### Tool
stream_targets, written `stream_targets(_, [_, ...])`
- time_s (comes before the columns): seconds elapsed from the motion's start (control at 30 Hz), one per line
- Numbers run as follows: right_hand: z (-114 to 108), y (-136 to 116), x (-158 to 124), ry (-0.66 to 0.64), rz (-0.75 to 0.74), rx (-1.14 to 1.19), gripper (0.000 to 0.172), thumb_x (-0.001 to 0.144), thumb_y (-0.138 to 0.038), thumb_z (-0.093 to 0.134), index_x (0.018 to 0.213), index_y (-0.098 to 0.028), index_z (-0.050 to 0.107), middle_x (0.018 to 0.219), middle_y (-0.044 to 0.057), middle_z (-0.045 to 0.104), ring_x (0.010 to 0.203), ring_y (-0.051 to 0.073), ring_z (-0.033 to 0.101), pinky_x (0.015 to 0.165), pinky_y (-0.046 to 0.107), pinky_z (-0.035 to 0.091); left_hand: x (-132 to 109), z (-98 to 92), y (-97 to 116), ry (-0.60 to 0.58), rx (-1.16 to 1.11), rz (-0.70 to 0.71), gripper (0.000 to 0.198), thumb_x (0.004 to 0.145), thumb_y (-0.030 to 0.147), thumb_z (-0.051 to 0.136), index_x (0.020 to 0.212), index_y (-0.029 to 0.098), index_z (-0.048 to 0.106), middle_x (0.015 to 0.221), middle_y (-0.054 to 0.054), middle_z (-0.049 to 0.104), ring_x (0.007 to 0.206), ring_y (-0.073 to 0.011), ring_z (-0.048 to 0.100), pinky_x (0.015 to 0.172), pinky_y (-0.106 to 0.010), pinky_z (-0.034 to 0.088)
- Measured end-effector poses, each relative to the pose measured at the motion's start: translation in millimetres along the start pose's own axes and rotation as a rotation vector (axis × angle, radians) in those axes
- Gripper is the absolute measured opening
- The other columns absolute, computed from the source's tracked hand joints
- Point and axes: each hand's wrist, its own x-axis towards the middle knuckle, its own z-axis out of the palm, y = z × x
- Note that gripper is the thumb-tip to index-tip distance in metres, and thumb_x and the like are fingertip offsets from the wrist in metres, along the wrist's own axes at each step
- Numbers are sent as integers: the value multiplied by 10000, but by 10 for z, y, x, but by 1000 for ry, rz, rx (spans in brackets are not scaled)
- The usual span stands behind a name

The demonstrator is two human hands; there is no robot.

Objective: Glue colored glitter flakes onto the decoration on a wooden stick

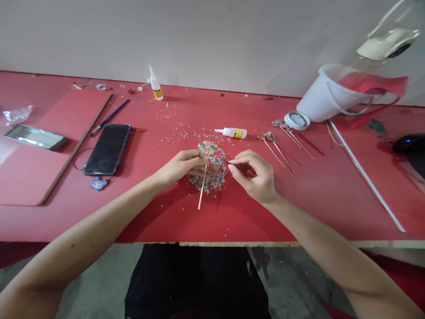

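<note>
My left hand (182, 167) is closed around a thin gold hair stick (202, 188) whose flat round head (207, 147) is covered with coloured chips. My right hand (255, 174) pinches slim dark tweezers (232, 165), their tip pointing left toward the stick's head. Under both hands lies a pile of small coloured chips (214, 177) on the red table (299, 199). A glue bottle (232, 132) lies on its side just behind the pile.
Several finished hair sticks (282, 144) lie to the right, near a round tin (297, 120) and a tipped white bucket (327, 95). A phone (108, 148), pen (109, 117), red board (40, 146) and upright glue bottle (155, 85) sit left. A white rod (365, 175) lies right.
</note>
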Motion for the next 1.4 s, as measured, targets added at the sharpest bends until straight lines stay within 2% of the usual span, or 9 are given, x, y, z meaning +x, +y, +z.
stream_targets(0.1, [15, 31, -6, -40, -2, 2, 27, 862, -213, 619, 880, -227, 633, 831, 23, 592, 630, 110, 525, 526, 271, 430, 2, -7, -19, 21, -88, 9, 117, 897, 206, 525, 913, 107, 586, 1055, -164, 720, 968, -214, 697, 930, -408, 530])
stream_targets(0.27, [52, 66, -24, -169, -56, -55, 57, 882, -209, 596, 929, -227, 624, 896, 42, 608, 738, 136, 580, 608, 289, 486, 11, 0, -40, 32, -146, 16, 102, 906, 183, 501, 949, 111, 559, 1077, -178, 714, 994, -230, 693, 946, -443, 520])
stream_targets(0.43, [70, 66, -27, -215, -106, -152, 57, 896, -211, 585, 945, -221, 613, 932, 54, 632, 778, 147, 608, 638, 299, 503, 7, 24, -77, 2, -167, 13, 115, 916, 202, 507, 925, 113, 578, 1098, -163, 709, 1011, -215, 686, 962, -418, 515])
stream_targets(0.73, [66, 64, -24, -225, -152, -241, 45, 910, -215, 568, 928, -214, 609, 930, 59, 649, 818, 158, 635, 662, 299, 516, -9, 74, -52, 25, -179, -9, 130, 912, 176, 496, 915, 104, 604, 1071, -154, 715, 980, -212, 695, 936, -391, 535])
stream_targets(1.1, [77, 64, -27, -205, -178, -274, 49, 910, -196, 566, 904, -189, 614, 905, 60, 653, 763, 139, 623, 611, 265, 495, -7, 68, -55, 10, -190, -1, 111, 919, 182, 512, 921, 101, 588, 1096, -168, 707, 1006, -231, 692, 977, -425, 505])
stream_targets(1.27, [73, 56, -20, -170, -142, -161, 45, 881, -164, 595, 906, -183, 628, 883, 51, 629, 733, 128, 599, 597, 257, 486, -6, 58, -63, 7, -192, 7, 109, 919, 185, 525, 920, 100, 593, 1095, -167, 709, 1004, -238, 693, 1005, -453, 480])
stream_targets(1.4, [53, 27, -16, -66, -73, -40, 70, 847, -140, 630, 885, -198, 636, 839, 25, 604, 673, 107, 560, 573, 248, 466, 5, 36, -85, 18, -145, 34, 126, 909, 229, 568, 918, 107, 601, 1087, -152, 713, 1033, -234, 682, 992, -433, 493])
